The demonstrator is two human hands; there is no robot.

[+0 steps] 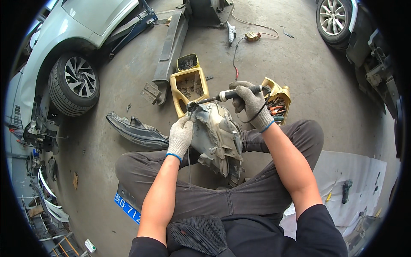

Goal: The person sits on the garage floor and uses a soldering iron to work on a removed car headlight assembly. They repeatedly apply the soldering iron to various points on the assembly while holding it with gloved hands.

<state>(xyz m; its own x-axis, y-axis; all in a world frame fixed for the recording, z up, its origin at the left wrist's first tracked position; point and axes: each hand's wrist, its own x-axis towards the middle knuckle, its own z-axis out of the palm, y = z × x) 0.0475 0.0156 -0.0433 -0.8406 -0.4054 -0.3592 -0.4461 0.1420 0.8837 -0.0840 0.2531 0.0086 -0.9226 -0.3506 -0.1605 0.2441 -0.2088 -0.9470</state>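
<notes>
My right hand (252,105), in a knitted glove, is closed around the black handle of a soldering iron (223,95). The iron's metal shaft points left, and its tip meets the upper left corner of a headlight housing (214,135). Between the fingers of my gloved left hand (181,135) is a thin rod (189,167); its upper end reaches the same corner and its lower end hangs down toward my lap. The worn grey and cream housing stands between my bent legs. A black cord loops from the iron's back end past my right wrist.
Ahead lie a cut-open yellow jug (203,85) with scraps and another yellow container (280,105) with pliers. A dark lamp part (137,130) is at left. Farther off are a lift arm (171,47) and a white car (81,30). A white sheet (355,171) bears a screwdriver (329,195).
</notes>
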